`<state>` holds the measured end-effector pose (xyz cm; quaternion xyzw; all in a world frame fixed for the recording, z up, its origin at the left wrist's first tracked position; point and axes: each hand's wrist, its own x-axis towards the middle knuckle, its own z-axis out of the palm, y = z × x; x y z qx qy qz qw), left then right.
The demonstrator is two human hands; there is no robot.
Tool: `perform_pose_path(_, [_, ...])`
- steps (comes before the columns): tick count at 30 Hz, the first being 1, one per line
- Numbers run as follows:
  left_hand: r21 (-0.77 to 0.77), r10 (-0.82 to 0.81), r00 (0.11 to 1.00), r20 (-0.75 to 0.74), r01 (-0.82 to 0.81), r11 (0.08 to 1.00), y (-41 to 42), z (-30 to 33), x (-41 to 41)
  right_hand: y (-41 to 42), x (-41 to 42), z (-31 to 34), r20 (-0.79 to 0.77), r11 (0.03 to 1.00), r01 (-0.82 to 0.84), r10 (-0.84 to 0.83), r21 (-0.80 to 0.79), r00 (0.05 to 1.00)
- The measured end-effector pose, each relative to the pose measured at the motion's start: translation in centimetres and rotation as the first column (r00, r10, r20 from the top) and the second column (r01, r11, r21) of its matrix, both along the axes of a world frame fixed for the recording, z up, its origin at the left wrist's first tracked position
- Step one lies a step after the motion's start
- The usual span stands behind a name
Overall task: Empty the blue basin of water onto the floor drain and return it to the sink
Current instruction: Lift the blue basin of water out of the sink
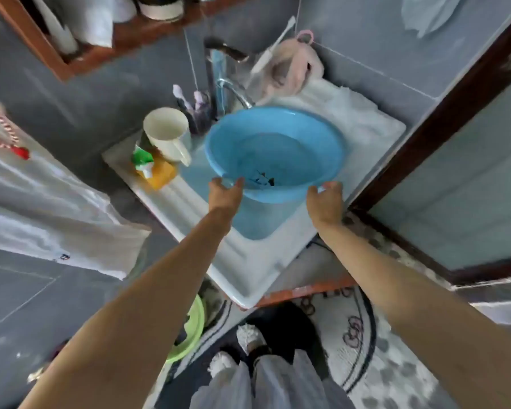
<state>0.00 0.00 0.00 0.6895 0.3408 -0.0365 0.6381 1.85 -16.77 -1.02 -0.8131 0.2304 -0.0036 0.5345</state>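
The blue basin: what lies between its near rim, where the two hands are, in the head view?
Only the blue basin itself: its near rim and outer wall span the gap between left hand and right hand.

The blue basin (275, 154) fills most of the sink (248, 261). Behind the basin the tap (233, 93) arches over its far rim, blocking a straight lift there. Left of the basin a cream mug (167, 134) and a soap packet (152, 169) crowd the ledge. Near the basin's front rim the sink edge lies bare, where both hands (224, 193) reach in.
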Motion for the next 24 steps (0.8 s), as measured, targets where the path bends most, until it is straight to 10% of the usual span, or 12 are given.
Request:
perform_pose_path(8, [-0.449,0.139,0.959,-0.249,-0.241,0.861,0.2,-3.3,3.3,-1.4,4.2,-1.2,-0.301,0.874,0.237,-0.110,0.424,0.947])
perform_pose_path(24, [-0.499,0.152,0.964,-0.218,-0.244,0.832,-0.2,-1.2,3.2,-0.7,3.7,-0.9,-0.171,0.877,0.331,-0.288,0.350,0.942])
